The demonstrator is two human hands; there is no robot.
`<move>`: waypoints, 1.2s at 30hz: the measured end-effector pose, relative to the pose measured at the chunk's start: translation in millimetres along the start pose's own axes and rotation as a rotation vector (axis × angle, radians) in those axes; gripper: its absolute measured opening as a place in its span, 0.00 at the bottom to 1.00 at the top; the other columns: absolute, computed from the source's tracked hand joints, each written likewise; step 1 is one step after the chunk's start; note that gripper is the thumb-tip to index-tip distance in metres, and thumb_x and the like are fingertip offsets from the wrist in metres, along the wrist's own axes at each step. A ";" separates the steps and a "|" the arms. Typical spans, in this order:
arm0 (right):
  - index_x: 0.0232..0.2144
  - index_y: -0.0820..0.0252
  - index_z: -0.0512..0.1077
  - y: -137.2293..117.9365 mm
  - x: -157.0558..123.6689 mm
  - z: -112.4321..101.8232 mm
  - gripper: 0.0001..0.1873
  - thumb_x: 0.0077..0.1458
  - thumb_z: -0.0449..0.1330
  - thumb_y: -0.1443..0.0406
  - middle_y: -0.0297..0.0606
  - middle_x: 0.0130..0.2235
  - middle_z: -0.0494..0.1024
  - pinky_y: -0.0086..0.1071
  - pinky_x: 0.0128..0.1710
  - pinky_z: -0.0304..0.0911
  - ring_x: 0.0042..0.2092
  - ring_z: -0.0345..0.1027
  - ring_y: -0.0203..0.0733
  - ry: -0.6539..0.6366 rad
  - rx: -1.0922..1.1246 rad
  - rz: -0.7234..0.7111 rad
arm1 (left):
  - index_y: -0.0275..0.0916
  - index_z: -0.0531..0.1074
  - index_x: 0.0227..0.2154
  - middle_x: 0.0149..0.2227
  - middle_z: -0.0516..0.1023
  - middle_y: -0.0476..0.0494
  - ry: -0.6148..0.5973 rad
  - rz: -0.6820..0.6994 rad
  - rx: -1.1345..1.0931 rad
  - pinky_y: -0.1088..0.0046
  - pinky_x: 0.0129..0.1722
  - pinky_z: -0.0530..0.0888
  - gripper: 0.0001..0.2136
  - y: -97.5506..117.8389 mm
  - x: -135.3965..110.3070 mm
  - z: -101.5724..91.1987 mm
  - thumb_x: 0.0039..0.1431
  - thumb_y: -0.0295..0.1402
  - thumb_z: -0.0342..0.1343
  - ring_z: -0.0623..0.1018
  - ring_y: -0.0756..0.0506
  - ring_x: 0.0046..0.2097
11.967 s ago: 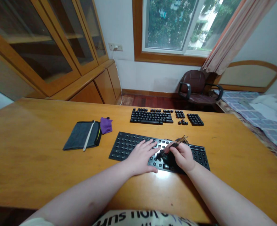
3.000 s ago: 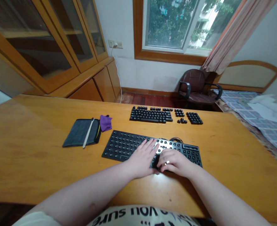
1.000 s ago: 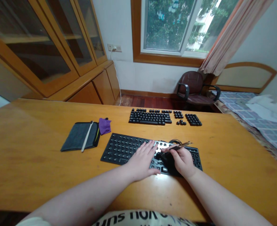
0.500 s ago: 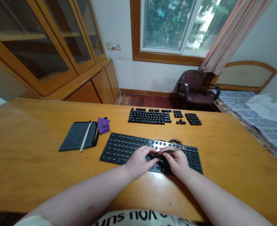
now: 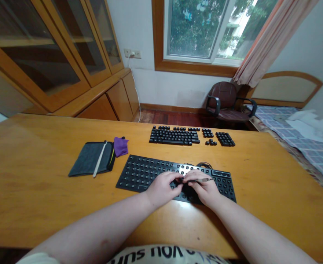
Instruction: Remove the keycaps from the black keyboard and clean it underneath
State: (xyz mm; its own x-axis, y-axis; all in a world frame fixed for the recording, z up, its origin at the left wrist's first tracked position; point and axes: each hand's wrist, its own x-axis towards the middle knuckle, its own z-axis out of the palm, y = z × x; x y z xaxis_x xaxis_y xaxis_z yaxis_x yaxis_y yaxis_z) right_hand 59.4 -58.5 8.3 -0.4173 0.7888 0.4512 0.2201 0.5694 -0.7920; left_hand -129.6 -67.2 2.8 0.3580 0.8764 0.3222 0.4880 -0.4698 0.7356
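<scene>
Right hand (image 5: 205, 189) pinches a thin tool (image 5: 203, 180) level over the keyboard (image 5: 142, 172); left hand (image 5: 162, 187) curls at its tip, grip unclear.

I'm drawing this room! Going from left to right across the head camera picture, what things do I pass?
First the grey pouch → purple cloth → left hand → right hand holding a thin tool → bed.

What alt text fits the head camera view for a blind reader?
Two bare hands meet over a stripped black keyboard base on a wooden table; the right hand pinches a thin tool, the left hand curls beside it. Loose keycaps lie in rows behind; a dark pouch and purple cloth sit left.
</scene>
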 end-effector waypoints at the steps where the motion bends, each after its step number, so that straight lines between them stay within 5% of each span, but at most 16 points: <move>1: 0.34 0.54 0.75 -0.1 0.1 0.1 0.09 0.58 0.54 0.65 0.39 0.33 0.78 0.39 0.41 0.67 0.38 0.71 0.41 -0.003 -0.002 -0.001 | 0.39 0.74 0.38 0.35 0.79 0.46 0.000 -0.001 0.002 0.71 0.40 0.75 0.12 -0.5 -0.1 0.4 0.48 0.26 0.56 0.78 0.47 0.37; 18: 0.31 0.58 0.75 -5.8 3.2 3.6 0.10 0.57 0.54 0.67 0.38 0.32 0.78 0.34 0.38 0.67 0.36 0.72 0.39 0.000 0.028 0.187 | 0.39 0.74 0.38 0.37 0.80 0.45 0.030 0.136 0.098 0.69 0.43 0.74 0.12 -7.9 -2.3 4.6 0.49 0.26 0.56 0.78 0.45 0.40; 36: 0.34 0.56 0.75 -2.2 0.9 5.7 0.09 0.58 0.54 0.65 0.37 0.33 0.77 0.36 0.41 0.64 0.37 0.70 0.40 -0.018 0.010 0.097 | 0.39 0.75 0.36 0.36 0.80 0.47 0.029 0.147 -0.013 0.66 0.51 0.70 0.11 -5.6 0.8 2.8 0.48 0.24 0.55 0.78 0.47 0.38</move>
State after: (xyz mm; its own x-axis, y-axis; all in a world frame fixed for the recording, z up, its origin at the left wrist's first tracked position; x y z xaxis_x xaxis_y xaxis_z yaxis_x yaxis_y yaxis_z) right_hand 53.6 -60.4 8.1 -0.4100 0.8361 0.3645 0.2514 0.4877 -0.8360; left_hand -129.8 -64.1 -2.8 0.4014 0.8010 0.4442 0.4219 -0.5922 0.6865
